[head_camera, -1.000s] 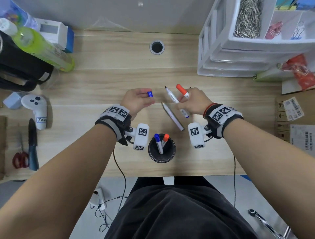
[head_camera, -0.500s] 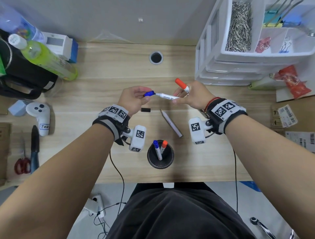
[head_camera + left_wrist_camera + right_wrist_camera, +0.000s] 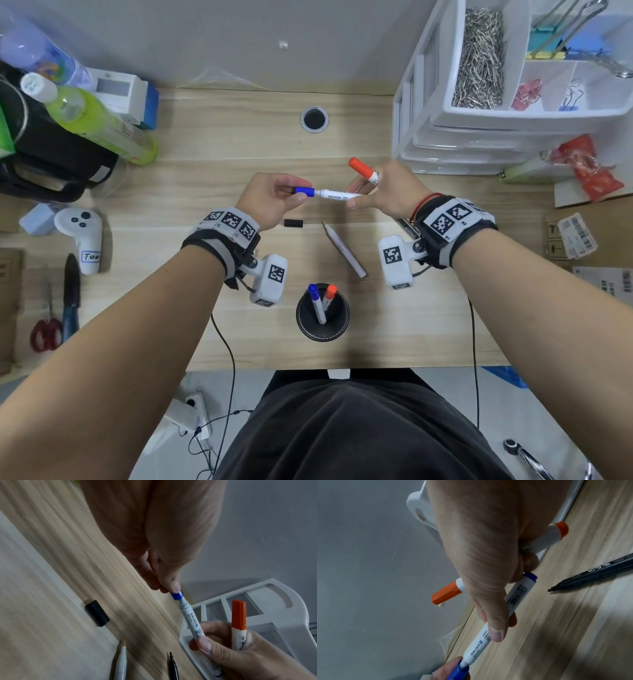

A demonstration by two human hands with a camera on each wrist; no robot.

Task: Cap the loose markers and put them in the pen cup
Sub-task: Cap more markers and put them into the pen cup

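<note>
Blue marker (image 3: pixel 337 196) held level above the desk (image 3: pixel 239 144), beyond the pen cup (image 3: pixel 323 317): left hand (image 3: pixel 270 200) pinches blue cap (image 3: pixel 304 191) onto its tip; right hand (image 3: pixel 390 195) grips barrel plus a capped orange marker (image 3: pixel 363 170)

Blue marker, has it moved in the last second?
Yes. The blue marker ran roughly parallel to the grey pen; now it points crosswise, leftward, its nib in the blue cap pinched by the left hand.

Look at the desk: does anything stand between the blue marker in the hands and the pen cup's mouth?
Nothing visible does. The blue marker is held above bare desk, and the pen cup, nearer the person, has an open mouth with two markers inside.
</note>
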